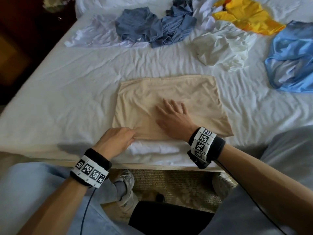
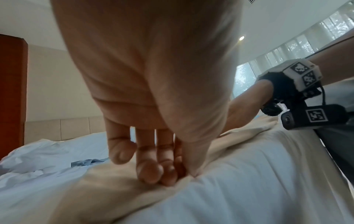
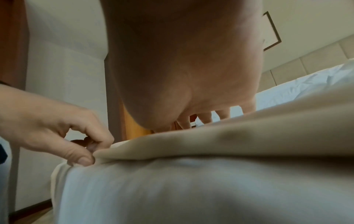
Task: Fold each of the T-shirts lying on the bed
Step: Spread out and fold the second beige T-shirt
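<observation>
A beige T-shirt (image 1: 169,99) lies folded into a rough rectangle on the white bed near its front edge. My left hand (image 1: 116,139) pinches the shirt's near edge between thumb and curled fingers; the left wrist view shows the fingertips (image 2: 168,180) bunching the beige cloth (image 2: 114,189). My right hand (image 1: 172,116) lies flat on the middle of the shirt with its fingers spread. In the right wrist view the beige T-shirt (image 3: 249,136) fills the foreground, and the left hand (image 3: 57,133) pinches its edge.
Unfolded shirts lie across the far side of the bed: a white one (image 1: 94,36), grey-blue ones (image 1: 152,29), a yellow one (image 1: 245,16), a crumpled white one (image 1: 221,50) and a light blue one (image 1: 291,60). The bed's front edge (image 1: 152,167) is just below my wrists.
</observation>
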Action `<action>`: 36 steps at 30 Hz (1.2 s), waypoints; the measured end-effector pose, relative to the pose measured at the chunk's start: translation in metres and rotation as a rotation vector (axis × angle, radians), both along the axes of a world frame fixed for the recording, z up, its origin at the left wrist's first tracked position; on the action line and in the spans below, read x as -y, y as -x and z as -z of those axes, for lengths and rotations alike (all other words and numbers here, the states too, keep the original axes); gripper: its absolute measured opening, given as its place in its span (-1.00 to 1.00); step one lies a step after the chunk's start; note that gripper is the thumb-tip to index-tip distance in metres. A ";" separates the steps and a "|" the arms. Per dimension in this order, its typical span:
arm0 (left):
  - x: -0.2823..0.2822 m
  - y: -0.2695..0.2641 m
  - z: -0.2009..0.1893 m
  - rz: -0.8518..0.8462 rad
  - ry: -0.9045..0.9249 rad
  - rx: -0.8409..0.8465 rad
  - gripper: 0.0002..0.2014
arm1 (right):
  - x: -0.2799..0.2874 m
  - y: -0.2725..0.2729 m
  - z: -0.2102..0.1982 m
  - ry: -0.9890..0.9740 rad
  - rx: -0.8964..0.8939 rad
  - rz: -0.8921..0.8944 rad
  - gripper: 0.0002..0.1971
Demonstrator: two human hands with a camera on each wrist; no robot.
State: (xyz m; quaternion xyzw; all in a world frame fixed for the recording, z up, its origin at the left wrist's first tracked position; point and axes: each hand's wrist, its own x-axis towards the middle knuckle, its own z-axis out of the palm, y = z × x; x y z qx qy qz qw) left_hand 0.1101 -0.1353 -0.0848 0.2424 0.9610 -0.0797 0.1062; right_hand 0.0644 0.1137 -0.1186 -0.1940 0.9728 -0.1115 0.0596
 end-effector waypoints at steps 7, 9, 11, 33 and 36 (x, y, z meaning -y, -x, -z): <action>0.032 -0.013 -0.001 -0.070 -0.192 -0.024 -0.66 | 0.021 0.006 0.011 -0.053 0.055 -0.081 -0.30; 0.047 -0.014 -0.003 -0.138 -0.173 -0.052 -0.61 | 0.023 0.009 0.012 -0.065 0.065 -0.078 -0.29; 0.058 -0.014 -0.003 -0.153 -0.167 -0.053 -0.61 | 0.025 0.008 0.016 -0.065 0.058 -0.065 -0.29; 0.001 0.030 0.009 -0.168 -0.282 -0.046 -0.41 | 0.022 0.009 0.018 -0.068 0.054 -0.125 -0.32; 0.003 0.049 0.017 -0.257 -0.195 0.142 -0.24 | 0.016 0.011 0.015 -0.085 0.059 -0.076 -0.23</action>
